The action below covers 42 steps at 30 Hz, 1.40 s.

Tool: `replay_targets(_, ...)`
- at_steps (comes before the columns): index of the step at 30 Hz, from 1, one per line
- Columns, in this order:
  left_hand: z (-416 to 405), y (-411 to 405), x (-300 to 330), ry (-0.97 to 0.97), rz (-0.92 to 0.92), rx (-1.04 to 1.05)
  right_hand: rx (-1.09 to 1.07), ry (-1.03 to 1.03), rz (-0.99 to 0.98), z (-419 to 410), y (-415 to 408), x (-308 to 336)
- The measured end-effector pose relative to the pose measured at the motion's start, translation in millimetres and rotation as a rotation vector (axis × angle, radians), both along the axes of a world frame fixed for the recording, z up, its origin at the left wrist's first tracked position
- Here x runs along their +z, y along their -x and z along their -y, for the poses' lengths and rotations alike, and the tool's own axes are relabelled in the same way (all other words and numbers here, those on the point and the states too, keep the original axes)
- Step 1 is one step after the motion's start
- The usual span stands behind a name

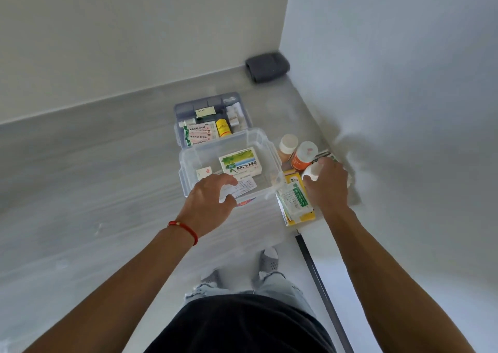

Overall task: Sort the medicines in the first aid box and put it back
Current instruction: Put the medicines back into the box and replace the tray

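Observation:
A clear plastic first aid box (265, 144) sits on the grey floor with a green-and-white medicine carton (241, 161) and a small white packet (204, 173) inside. My left hand (208, 203) hovers over its near edge, holding a white box or leaflet (244, 187) between thumb and fingers. My right hand (327, 184) grips a white bottle (312, 171) beside the box's right side. Behind the box lies a blue-tinted tray (179, 109) with red-and-white cartons (200, 134), a yellow bottle (223, 127) and small white boxes.
Two bottles with white caps (288, 144) (303, 156) stand right of the box near the wall. Green and yellow medicine cartons (295, 200) lie by my right wrist. A dark grey roll (266, 66) sits in the far corner. My feet (268, 259) are below the box.

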<state>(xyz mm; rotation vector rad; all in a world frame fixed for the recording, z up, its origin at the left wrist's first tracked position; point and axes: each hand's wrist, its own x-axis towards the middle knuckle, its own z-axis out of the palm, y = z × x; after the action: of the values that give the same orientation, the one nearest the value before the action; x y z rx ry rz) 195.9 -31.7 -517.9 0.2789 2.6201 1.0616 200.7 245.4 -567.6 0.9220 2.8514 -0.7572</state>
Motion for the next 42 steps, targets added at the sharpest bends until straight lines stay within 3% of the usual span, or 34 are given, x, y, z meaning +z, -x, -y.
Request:
replay_targets(7, -1.5, 2.1, -2.5, 0.04, -0.053, 0.177, 0.144, -0.017, -0.052, -15.9, 2.6, -10.1)
replay_targets(13, -7.4, -3.8, -1.5, 0.022, -0.124, 0.231, 0.221, -0.055, -0.156, -31.8, -7.9, 32.5)
replay_targets(18, -34.8, 0.4, 8.7, -0.103, -0.18, 0.148, 0.277, 0.3, -0.406, -7.6, 0.9, 89.1)
replay_targets(22, -48.6, 9.5, 14.8, -0.147, -0.205, 0.008, 0.583, 0.452, -0.339, 30.9, 19.3, 99.1)
replay_targets(26, -34.4, 14.0, 10.9, -0.158, -0.128, 0.101, 0.697, 0.456, -0.264, 47.2, 34.1, 86.8)
replay_targets(33, 5.7, 31.3, -1.7, 0.146, -0.024, 0.361, 0.39, 0.305, -0.282, 5.8, 38.1, 64.3)
replay_targets(38, -16.6, 53.8, -15.2, 0.505, 0.02, 0.232, 0.255, 0.281, -0.205, -9.7, 38.1, 58.1)
replay_targets(42, -32.6, 70.7, -31.4, 0.678, 0.128, 0.209, 0.228, 0.185, -0.105, -17.8, 33.0, 55.4)
